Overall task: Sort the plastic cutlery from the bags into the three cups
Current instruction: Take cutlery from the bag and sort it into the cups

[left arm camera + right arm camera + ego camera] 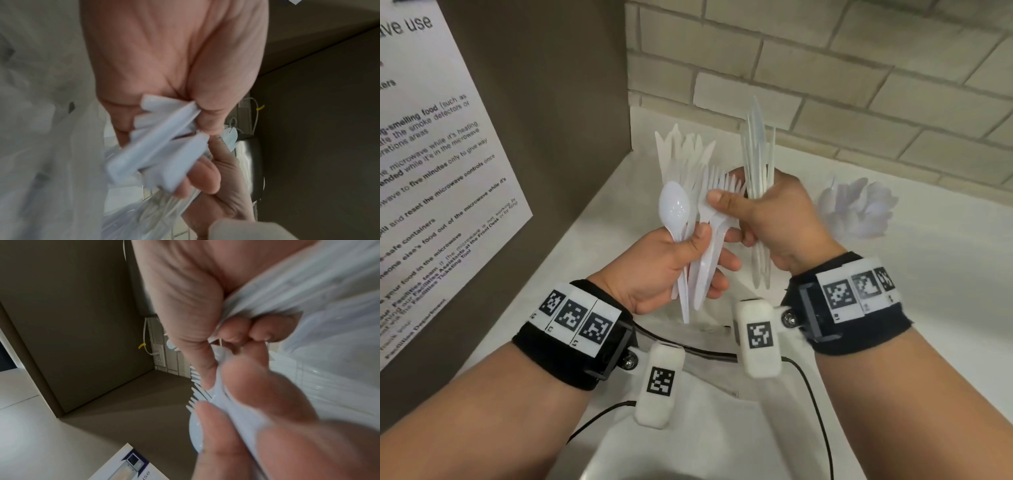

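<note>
My left hand (688, 253) grips a mixed bunch of white plastic cutlery (700, 263), with a spoon (674, 209) sticking up at its left and forks beside it. The handle ends (156, 146) fan out of that palm. My right hand (767, 219) holds an upright bundle of clear knives (758, 161) in its curled fingers, and its thumb presses on a fork head (710, 209) of the left bunch. Seen from the right wrist, the knives (287, 293) cross the palm and fork tines (197, 395) show below. The cups themselves are hidden.
Behind the hands stand a fan of knives (681, 150), a row of forks (726, 181) and, at the right, a cluster of spoons (859, 209) on the white counter (945, 308). A brown panel with a paper notice (431, 154) closes the left. A tiled wall (825, 85) is behind.
</note>
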Tool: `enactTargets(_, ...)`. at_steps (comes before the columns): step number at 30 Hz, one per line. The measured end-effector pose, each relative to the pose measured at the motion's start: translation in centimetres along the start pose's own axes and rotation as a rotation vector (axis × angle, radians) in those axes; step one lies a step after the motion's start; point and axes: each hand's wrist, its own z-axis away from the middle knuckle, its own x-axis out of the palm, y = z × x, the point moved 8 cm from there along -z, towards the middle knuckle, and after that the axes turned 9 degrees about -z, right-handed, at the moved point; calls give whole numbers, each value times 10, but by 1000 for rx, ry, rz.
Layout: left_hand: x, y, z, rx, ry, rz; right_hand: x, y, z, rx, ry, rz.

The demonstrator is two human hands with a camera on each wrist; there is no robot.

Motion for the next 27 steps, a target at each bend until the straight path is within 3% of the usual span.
enactTargets(6,-10,2,2,-10,39,60,-3,-7,-17,-14,40,63)
enactTargets(11,-43,9,3,-21,281,102,-20,-23,-68,17,228,-236)
enactTargets(16,-81,15,8,-8,536,99,13,-50,-110,-285,210,-394)
enactTargets(18,-93,18,8,-1,592,83,27,-49,-120,-340,189,-363)
enactTargets(23,-102,17,4,-18,628,73,46,-4,-139,-240,176,-243)
enactTargets(27,-101,13,2,-43,630,70,51,34,-144,16,127,-137)
